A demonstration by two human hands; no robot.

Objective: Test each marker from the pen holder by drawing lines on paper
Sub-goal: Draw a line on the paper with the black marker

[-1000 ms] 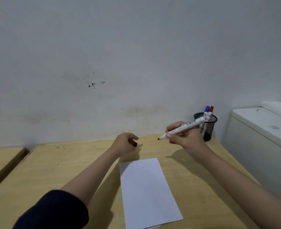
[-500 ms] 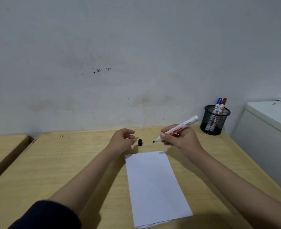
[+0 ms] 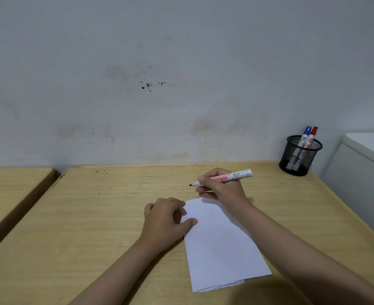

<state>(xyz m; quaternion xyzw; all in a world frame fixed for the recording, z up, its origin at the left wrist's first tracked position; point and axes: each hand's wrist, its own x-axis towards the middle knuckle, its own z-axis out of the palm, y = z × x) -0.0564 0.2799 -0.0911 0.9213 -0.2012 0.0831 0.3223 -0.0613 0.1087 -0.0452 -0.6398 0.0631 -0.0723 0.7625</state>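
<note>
A folded white paper lies on the wooden table in front of me. My left hand rests on its far left corner, fingers curled, thumb lying on the sheet. My right hand grips an uncapped white marker with a black tip that points left, just above the table beyond the paper's far edge. The black mesh pen holder stands at the back right with a blue-capped marker and a red-capped marker in it. I cannot see the black cap.
A white cabinet stands against the table's right side. A second wooden table sits to the left across a narrow gap. A grey wall runs along the back edge.
My left hand set the black cap on the table, then moved back onto the paper's corner. My right hand brought the marker down and nearer to the paper. The view tilted down.
</note>
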